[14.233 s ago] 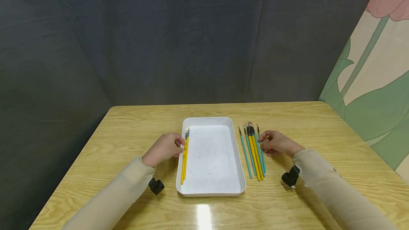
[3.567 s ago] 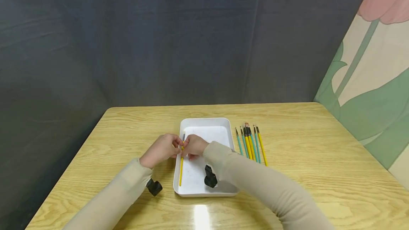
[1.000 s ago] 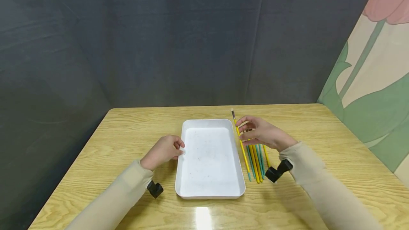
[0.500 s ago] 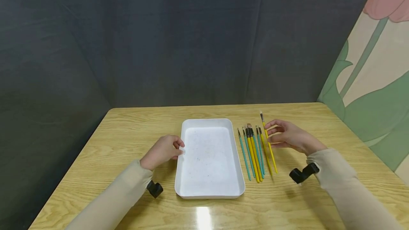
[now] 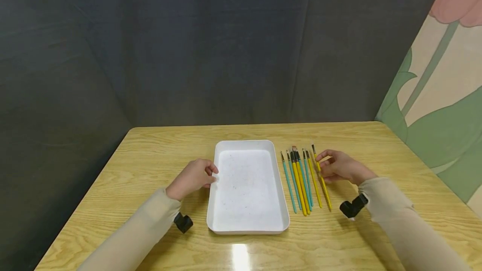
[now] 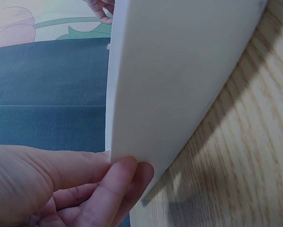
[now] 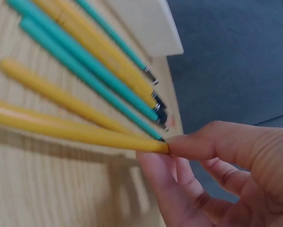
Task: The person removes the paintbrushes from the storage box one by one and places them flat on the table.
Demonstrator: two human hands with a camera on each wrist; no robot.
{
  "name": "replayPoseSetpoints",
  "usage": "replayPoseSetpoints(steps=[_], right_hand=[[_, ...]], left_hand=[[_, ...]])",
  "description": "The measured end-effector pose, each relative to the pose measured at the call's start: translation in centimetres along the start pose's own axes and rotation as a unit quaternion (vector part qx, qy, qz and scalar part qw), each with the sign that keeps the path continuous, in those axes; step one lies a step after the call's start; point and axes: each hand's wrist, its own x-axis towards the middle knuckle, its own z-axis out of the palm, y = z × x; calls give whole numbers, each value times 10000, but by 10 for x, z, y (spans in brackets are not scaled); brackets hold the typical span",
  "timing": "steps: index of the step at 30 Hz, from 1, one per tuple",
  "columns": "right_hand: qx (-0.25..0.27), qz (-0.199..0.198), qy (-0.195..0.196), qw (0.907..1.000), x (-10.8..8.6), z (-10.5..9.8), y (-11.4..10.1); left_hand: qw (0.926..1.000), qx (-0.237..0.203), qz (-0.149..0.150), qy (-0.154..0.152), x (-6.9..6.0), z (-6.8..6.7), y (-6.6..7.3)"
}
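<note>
A white tray [image 5: 248, 187] lies on the table, with nothing in it but small specks. My left hand [image 5: 193, 178] pinches the tray's left rim between thumb and fingers, seen close in the left wrist view on the tray wall [image 6: 165, 71]. To the right of the tray, my right hand [image 5: 340, 167] pinches a yellow paintbrush [image 5: 324, 189] near its upper part, bristles pointing away from me. In the right wrist view that yellow paintbrush [image 7: 75, 130] runs from thumb and fingertips, slightly above the table. Left of it lies another yellow paintbrush [image 5: 315, 185], and several teal paintbrushes [image 5: 289, 185].
Two thicker yellow paintbrushes [image 5: 300, 187] lie side by side among the teal ones, all roughly parallel beside the tray's right wall. The wooden table [image 5: 150, 149] ends at a dark curtain [image 5: 218, 53]. A floral cloth [image 5: 444, 129] hangs at the right.
My right hand has carried the yellow paintbrush rightward from beside the tray, past the row, and lowered it at the row's right end. My left hand stays on the tray rim.
</note>
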Motion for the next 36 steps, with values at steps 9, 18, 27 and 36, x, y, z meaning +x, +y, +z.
replayPoseSetpoints(steps=[9, 18, 27, 36], right_hand=[[-243, 195, 97, 9995, 6, 0, 8], [-274, 308, 135, 9991, 7, 3, 6], [-374, 340, 138, 9986, 9, 4, 9], [-334, 410, 217, 9984, 12, 6, 10]], left_hand=[[10000, 64, 74, 8, -1, 0, 1], [10000, 32, 53, 5, 0, 1, 0], [10000, -11, 54, 26, -1, 2, 0], [9999, -23, 103, 34, 0, 2, -2]])
